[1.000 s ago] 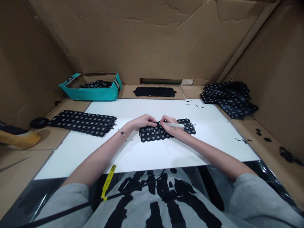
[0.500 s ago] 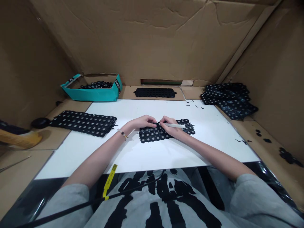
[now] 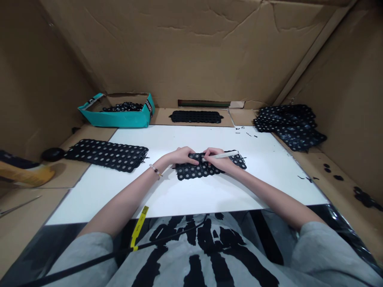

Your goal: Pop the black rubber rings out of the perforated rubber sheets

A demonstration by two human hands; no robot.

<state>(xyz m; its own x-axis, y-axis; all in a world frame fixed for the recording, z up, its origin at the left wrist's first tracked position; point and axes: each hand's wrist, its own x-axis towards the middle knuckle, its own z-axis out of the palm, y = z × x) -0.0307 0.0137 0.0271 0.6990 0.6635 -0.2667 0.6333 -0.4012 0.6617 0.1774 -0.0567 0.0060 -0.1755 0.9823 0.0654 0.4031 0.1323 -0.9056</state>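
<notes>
Black spotted sheet [image 3: 191,173] lies near the centre of the frame on the white bench [image 3: 173,199], both hands over it. The left hand [image 3: 183,155] rests on its upper part, thumb and index finger a little apart; whether it pinches the material, I cannot tell. The right hand [image 3: 218,160] has its grip closed around a white pen-shaped tool [image 3: 226,154], which slants so that its tip points down at the sheet between the hands. The step in hand looks like close work with that tip at one small spot — exactly what it does there is too small to make out. Judging from this pose, the next move calls for a steady left hand and fine control of the tip.

The hands and tool hide part of the sheet. A second spotted sheet [image 3: 107,154] lies at centre left, a teal box [image 3: 116,119] of dark pieces at upper left, a dark strip [image 3: 196,116] at upper centre and a pile of spotted sheets [image 3: 291,123] at upper right. Black scraps [image 3: 304,178] lie well apart from the hands — at centre right, out of their way.
</notes>
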